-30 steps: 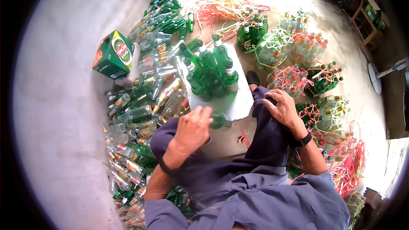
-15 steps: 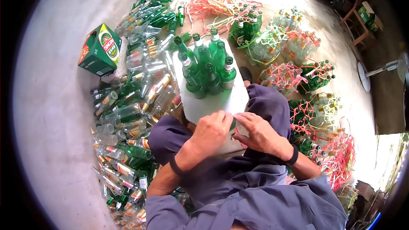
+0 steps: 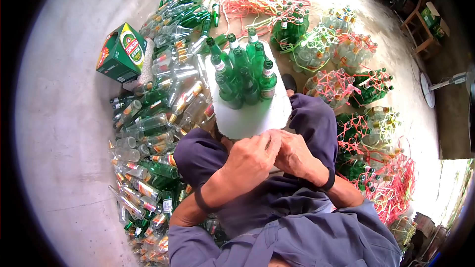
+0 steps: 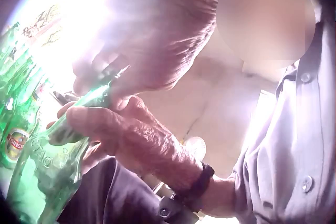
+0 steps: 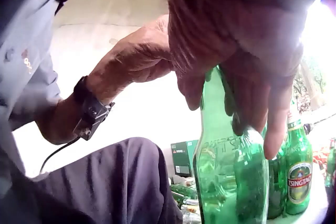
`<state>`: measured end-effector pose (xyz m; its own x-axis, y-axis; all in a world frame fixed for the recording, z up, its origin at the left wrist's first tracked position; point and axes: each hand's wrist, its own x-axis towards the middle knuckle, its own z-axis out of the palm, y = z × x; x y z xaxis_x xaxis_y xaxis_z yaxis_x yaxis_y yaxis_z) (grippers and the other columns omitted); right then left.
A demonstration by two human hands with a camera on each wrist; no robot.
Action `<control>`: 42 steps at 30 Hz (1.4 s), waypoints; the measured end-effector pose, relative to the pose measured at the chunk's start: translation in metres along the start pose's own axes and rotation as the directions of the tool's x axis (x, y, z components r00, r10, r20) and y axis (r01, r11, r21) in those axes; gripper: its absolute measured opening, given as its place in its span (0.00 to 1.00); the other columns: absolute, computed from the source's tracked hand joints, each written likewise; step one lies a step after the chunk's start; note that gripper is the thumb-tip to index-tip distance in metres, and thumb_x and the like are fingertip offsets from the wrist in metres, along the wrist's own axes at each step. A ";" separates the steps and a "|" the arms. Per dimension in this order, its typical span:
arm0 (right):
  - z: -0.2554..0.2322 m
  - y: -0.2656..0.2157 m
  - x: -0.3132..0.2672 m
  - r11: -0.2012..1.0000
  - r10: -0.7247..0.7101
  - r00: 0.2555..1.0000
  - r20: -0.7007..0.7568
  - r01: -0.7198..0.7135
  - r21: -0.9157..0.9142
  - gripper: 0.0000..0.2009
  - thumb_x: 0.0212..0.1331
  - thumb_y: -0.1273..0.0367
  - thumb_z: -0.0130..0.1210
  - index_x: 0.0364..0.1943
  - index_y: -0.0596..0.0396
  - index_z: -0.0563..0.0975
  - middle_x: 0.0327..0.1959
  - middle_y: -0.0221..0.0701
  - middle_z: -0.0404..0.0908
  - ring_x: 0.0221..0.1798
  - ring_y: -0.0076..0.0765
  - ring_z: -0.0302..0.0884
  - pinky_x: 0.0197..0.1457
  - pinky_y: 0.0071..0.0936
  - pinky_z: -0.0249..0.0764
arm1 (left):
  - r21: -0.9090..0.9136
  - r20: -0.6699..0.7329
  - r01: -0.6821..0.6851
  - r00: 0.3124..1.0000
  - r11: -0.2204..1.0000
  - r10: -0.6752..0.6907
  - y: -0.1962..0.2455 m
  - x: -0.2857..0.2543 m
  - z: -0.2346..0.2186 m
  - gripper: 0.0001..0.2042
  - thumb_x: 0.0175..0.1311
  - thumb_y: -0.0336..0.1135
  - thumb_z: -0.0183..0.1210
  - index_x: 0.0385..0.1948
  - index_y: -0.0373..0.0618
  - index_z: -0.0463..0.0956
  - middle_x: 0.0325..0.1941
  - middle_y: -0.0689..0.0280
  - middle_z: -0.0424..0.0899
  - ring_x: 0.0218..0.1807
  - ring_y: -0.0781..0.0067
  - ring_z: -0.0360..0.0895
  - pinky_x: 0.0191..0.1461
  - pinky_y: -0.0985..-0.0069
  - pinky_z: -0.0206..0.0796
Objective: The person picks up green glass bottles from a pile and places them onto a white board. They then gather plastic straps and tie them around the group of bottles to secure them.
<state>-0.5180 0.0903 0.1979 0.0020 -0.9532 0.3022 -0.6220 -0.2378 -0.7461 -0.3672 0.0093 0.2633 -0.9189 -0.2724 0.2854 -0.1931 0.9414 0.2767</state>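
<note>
Over the lap, my left hand (image 3: 250,162) and right hand (image 3: 297,154) meet at a green glass bottle (image 5: 223,182), which they hide in the head view. In the left wrist view my left hand grips its neck end. My right hand, lower down in that view, wraps its fingers round the bottle's shoulder, and raised lettering shows on the glass below. Just beyond the hands, several green bottles (image 3: 242,84) stand upright in a cluster on a white board (image 3: 252,119); one beer bottle (image 5: 299,182) among them bears a Tsingtao label.
Loose clear and green bottles (image 3: 158,141) lie heaped along the left. A green Tsingtao carton (image 3: 122,52) stands beyond them. On the right are strapped bottle bundles (image 3: 329,89) and a tangle of red straps (image 3: 396,190). More straps (image 3: 260,2) lie at the back, and a fan (image 3: 428,90) stands far right.
My right hand has left the knee and come over to the bottle that my left hand was holding. Both hands have closed together around it above the lap.
</note>
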 end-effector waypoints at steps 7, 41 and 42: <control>-0.066 -0.021 0.005 0.891 0.378 0.904 -0.200 -0.296 0.346 0.16 0.55 0.71 0.67 0.46 0.60 0.79 0.41 0.35 0.85 0.41 0.24 0.81 0.44 0.26 0.78 | -0.142 -0.221 0.140 0.961 0.980 -0.169 -0.019 -0.006 -0.032 0.18 0.54 0.27 0.66 0.48 0.36 0.75 0.32 0.56 0.81 0.29 0.58 0.80 0.33 0.67 0.73; -0.004 0.283 -0.114 0.673 0.611 0.548 -0.572 -0.739 0.011 0.14 0.53 0.61 0.63 0.33 0.58 0.80 0.28 0.42 0.83 0.32 0.49 0.82 0.39 0.38 0.76 | -0.419 0.128 0.547 0.826 0.725 -0.549 -0.069 -0.041 0.051 0.08 0.58 0.29 0.62 0.37 0.35 0.80 0.35 0.53 0.84 0.37 0.52 0.82 0.42 0.67 0.74; 0.012 0.314 -0.129 0.679 0.595 0.549 -0.587 -0.734 0.003 0.15 0.52 0.60 0.63 0.34 0.60 0.80 0.29 0.43 0.83 0.34 0.50 0.82 0.41 0.40 0.77 | -0.457 0.143 0.557 0.816 0.694 -0.560 -0.072 -0.041 0.056 0.08 0.58 0.29 0.62 0.37 0.35 0.80 0.35 0.52 0.84 0.37 0.52 0.82 0.42 0.67 0.74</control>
<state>-0.7039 0.1369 -0.0822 -0.8287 -0.5553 0.0701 -0.4219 0.5376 -0.7300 -0.3347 -0.0359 0.1801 -0.6910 -0.7209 -0.0537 -0.4884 0.4108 0.7699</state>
